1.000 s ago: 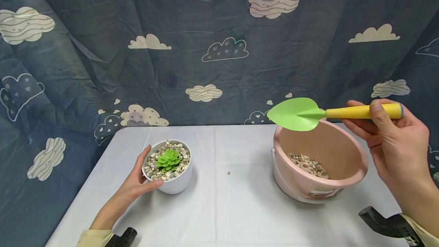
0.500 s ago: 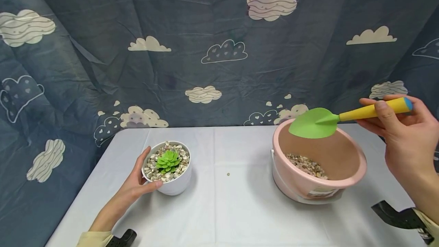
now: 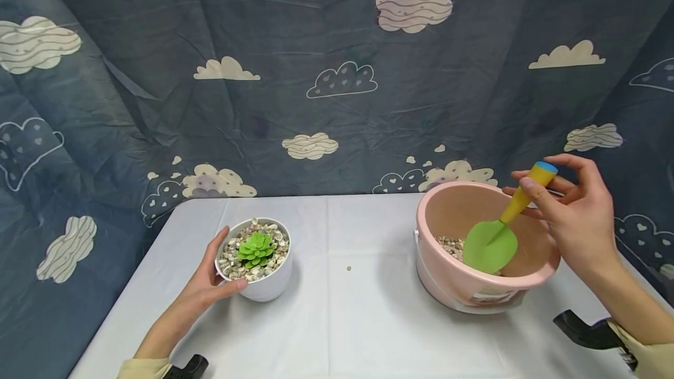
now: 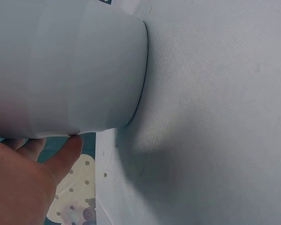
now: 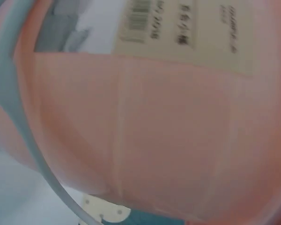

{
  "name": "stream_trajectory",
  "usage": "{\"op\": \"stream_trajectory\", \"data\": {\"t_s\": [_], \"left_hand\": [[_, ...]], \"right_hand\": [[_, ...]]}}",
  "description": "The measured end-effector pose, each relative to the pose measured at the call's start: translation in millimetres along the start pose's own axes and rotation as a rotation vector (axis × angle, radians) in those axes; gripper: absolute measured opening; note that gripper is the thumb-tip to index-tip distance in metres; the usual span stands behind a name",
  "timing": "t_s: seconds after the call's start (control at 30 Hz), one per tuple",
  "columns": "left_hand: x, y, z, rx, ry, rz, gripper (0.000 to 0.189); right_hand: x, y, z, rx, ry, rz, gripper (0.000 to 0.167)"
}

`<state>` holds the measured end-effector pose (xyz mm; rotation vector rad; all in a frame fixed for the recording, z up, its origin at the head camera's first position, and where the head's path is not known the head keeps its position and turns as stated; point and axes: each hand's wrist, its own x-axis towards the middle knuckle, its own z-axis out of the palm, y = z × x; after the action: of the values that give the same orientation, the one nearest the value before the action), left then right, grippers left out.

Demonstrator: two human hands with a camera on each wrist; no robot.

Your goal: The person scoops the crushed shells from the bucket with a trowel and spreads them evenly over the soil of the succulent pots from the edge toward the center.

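My right hand (image 3: 579, 215) grips the yellow handle of a garden trowel (image 3: 489, 247), its green blade pointing down inside the pink bucket (image 3: 447, 282). Pebbles (image 3: 449, 245) lie at the bucket's bottom, partly hidden behind the blade. On the left, my left hand (image 3: 200, 288) holds the side of a white flowerpot (image 3: 276, 282), thumb at the near rim and fingers round the left side. A green succulent (image 3: 256, 248) sits amid pebbles in that pot. The left wrist view shows the pot's smooth wall (image 4: 75, 65) standing on the cloth. Only the bucket's outside fills the right wrist view.
A white cloth covers the table (image 3: 358, 320). One tiny pebble (image 3: 348, 268) lies between pot and bucket. The bucket's pale carrying handle (image 5: 33, 145) hangs down beside a printed label (image 5: 192, 37). Behind the table hangs a dark cloud-patterned curtain (image 3: 274, 104).
My right hand has swung the trowel from level above the bucket to blade-down inside it, moving right and then back left. My left hand stays at the pot.
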<state>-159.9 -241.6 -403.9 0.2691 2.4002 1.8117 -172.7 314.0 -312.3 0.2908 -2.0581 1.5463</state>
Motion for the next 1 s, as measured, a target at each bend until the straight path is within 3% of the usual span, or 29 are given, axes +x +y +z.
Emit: {"op": "stream_trajectory", "data": {"t_s": [0.1,0.2,0.37,0.63,1.0], "left_hand": [[-0.1,0.0,0.5,0.003,0.001,-0.004,0.102],[-0.4,0.2,1.1,0.005,0.003,-0.003,0.101],[-0.4,0.4,1.6,0.000,0.005,0.002,0.101],[0.2,-0.9,2.6,-0.009,0.006,0.000,0.100],[-0.5,-2.0,1.4,-0.003,0.018,0.004,0.101]], "right_hand": [[-1.7,1.7,4.6,-0.024,-0.072,0.003,0.052],[-2.0,2.7,8.9,-0.121,-0.129,0.018,0.046],[-0.3,5.0,12.4,-0.247,-0.225,0.109,0.035],[8.1,10.6,7.7,-0.231,-0.359,0.192,0.033],[19.2,16.4,7.8,-0.306,-0.359,0.230,0.039]]}}
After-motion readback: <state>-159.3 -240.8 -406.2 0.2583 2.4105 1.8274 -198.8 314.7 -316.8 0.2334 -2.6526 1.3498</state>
